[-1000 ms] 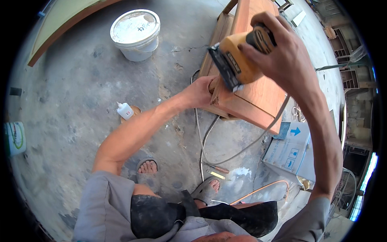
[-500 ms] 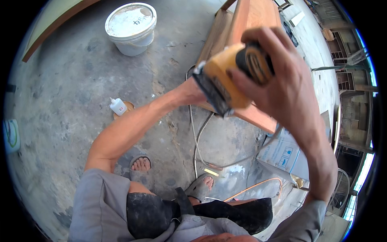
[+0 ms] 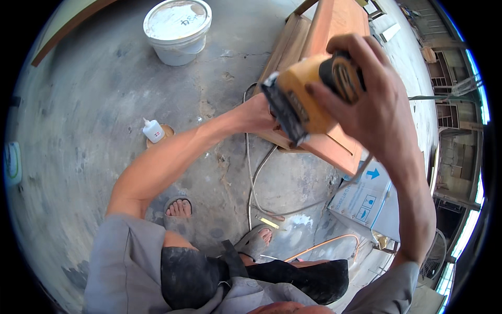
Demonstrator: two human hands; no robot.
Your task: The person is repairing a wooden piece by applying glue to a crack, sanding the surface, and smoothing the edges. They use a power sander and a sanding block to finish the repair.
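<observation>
My right hand (image 3: 379, 104) grips a yellow and black electric sander (image 3: 308, 99) by its rounded top, holding it up and tilted so that its dark flat pad faces left. My left hand (image 3: 255, 114) reaches up to the pad's lower left side. Its fingers are hidden behind the sander, so whether they hold anything cannot be seen. Behind the sander is a reddish-brown wooden furniture piece (image 3: 342, 23) with long flat panels. A grey power cord (image 3: 349, 186) runs down from below my right hand and loops over the concrete floor.
A lidded white bucket (image 3: 180, 49) stands at the far left. A small white squeeze bottle (image 3: 153, 131) is beside a round brown lid (image 3: 167, 133). To the right lies a cardboard box (image 3: 363, 196). An orange hose (image 3: 334, 238) and a yellow strip (image 3: 267, 222) lie near my feet.
The sander and both hands have shifted slightly right in the picture. The whole view has moved a little too. My right hand keeps its hold on the sander.
</observation>
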